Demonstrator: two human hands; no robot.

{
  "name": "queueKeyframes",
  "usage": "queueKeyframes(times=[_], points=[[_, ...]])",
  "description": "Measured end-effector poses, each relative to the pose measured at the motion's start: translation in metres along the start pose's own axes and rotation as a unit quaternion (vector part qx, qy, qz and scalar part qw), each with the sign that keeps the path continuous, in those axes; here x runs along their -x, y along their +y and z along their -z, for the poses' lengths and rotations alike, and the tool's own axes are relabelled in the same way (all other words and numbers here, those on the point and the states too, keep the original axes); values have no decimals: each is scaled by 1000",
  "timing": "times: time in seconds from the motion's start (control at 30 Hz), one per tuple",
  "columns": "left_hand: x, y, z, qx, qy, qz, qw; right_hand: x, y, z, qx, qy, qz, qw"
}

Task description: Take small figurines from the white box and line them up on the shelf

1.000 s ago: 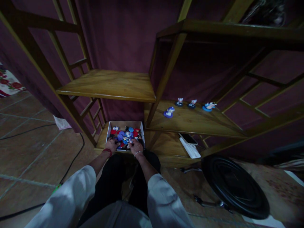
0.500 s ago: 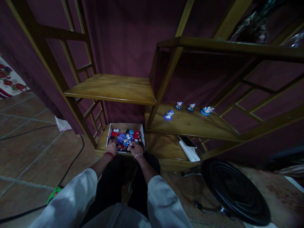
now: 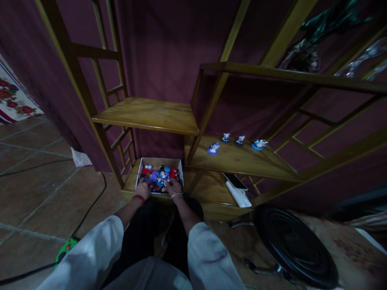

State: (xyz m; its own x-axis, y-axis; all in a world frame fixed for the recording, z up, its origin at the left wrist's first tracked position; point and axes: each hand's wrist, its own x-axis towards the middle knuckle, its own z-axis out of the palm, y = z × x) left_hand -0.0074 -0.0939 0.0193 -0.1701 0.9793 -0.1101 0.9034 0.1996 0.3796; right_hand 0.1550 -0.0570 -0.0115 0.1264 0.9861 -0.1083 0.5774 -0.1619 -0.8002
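A shallow white box (image 3: pixel 182 169) stands on the lowest shelf, filled with small figurines (image 3: pixel 163 176) in blue, red, purple and black, several on round bases. At its near left corner, my left hand (image 3: pixel 143 188) reaches over the rim with curled fingers beside a purple base. What those fingers hold, if anything, is hidden. My right hand (image 3: pixel 174 187) dips into the near right part, its thumb and fingers closed around a small pale figurine (image 3: pixel 167 183). Both wrists rest close to the box's front edge.
On the raised right shelf (image 3: pixel 242 161) stand a purple-based figurine (image 3: pixel 213 148), two dark-based figurines (image 3: pixel 240 140) and a blue-based one (image 3: pixel 259 144). Below lie a phone (image 3: pixel 235 181) and a white object (image 3: pixel 238 195). A black round stool (image 3: pixel 294 245) stands right; a cable (image 3: pixel 90 207) crosses the floor left.
My view has shifted slightly, so the shelves and stool appear a little displaced. Both hands stay in the box with only small finger movements; the figurines on the shelf have not moved.
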Motion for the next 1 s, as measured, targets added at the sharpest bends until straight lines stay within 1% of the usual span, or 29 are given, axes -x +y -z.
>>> queueKeyframes(times=[0.13,0.23,0.3,0.33,0.37,0.43,0.5,0.63,0.8,0.83,0.87,0.97,1.0], points=[[-2,1,1,41,10,16,999,0,-3,1,-81,-16,-18,996],[-4,3,3,70,16,33,997,3,-9,4,-151,-36,-32,987],[-4,6,2,113,13,47,992,5,-13,6,-197,-45,-44,978],[-5,7,0,159,7,61,985,6,-15,6,-214,-46,-50,974],[-4,9,-2,217,-2,80,973,7,-16,6,-227,-47,-54,971],[-4,12,-7,334,-22,114,936,9,-18,6,-244,-50,-58,967],[-3,16,-13,410,-33,134,902,10,-18,5,-260,-55,-60,962],[1,22,-20,487,-41,150,859,12,-15,3,-297,-53,-62,951],[10,29,-20,574,-35,161,802,17,-17,2,-344,-60,-55,935],[12,31,-19,595,-33,162,786,18,-18,2,-347,-61,-52,934],[14,32,-18,622,-33,163,765,19,-19,3,-349,-61,-46,934],[19,35,-15,711,-38,162,683,23,-23,4,-354,-61,-28,933],[20,35,-13,731,-40,161,661,24,-25,4,-358,-60,-24,932]])
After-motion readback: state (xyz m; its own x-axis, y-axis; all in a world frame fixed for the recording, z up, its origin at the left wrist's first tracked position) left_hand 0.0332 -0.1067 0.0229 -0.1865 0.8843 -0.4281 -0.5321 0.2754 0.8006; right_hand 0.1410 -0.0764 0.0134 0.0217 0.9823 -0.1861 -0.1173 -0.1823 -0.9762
